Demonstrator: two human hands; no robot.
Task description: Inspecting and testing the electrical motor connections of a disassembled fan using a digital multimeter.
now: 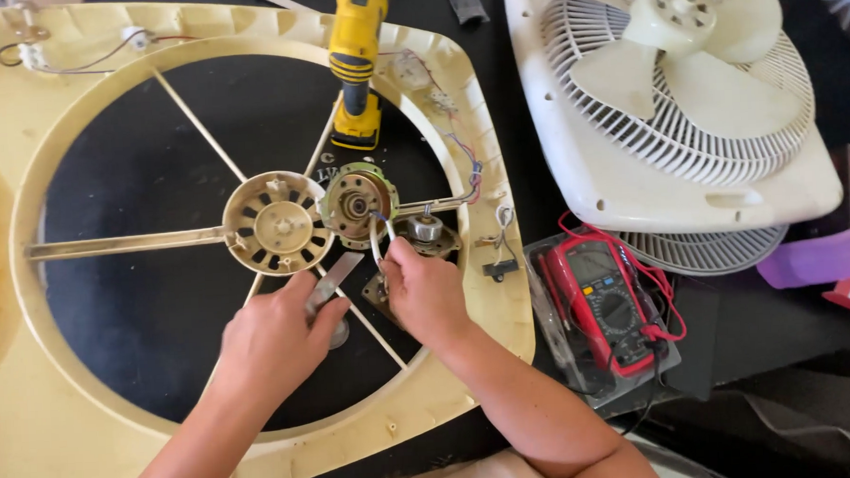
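Two bare hands work at the centre of a yellowed box-fan frame that lies flat on a dark tabletop and fills the left of the frame. The left hand has its fingers closed around a flat metal tool, its tip resting near the round hub plate. The right hand pinches a pale looped wire just below the small motor, which sits beside the hub with its coloured leads running off toward the frame's right edge. A yellow cordless drill lies across the top of the frame, its nose close to the motor. At right sit a white grille with fan blades and a red multimeter in a clear tray. The thin leads look fragile: a hard pull on the loop could tear one from the motor winding, and the metal tool could slip off the hub and nick the wire. The drill could roll against the motor if the frame is jogged.
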